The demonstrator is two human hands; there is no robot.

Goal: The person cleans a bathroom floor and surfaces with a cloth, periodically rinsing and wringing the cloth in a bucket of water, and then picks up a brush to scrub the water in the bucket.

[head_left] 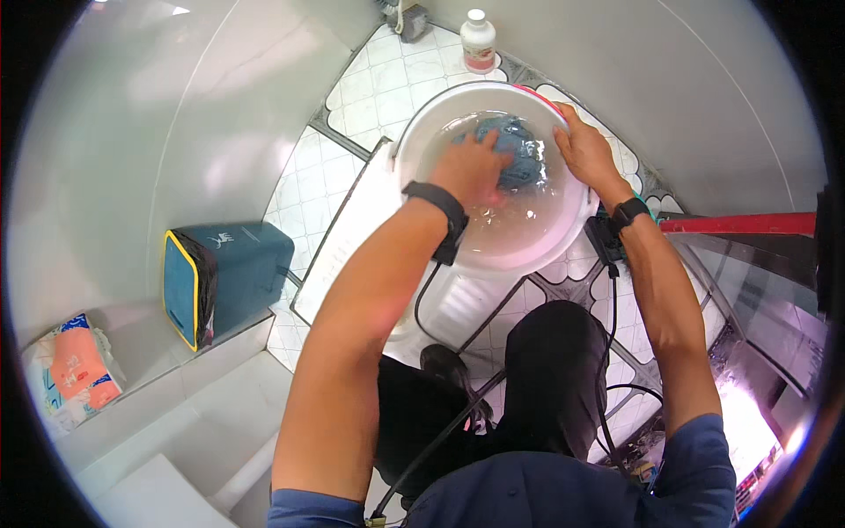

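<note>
Holding blue cloth [515, 151], 2 hands in white water-filled bucket [440, 114].

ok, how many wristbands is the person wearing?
2: one black wristband on the left hand, which presses the blue cloth in the bucket, and one wristband on the right hand at the rim.

We observe a crumpled blue cloth [515, 154] submerged in clear water inside a round white basin [422, 141], which rests upright on the tiled floor [387, 88].
</note>
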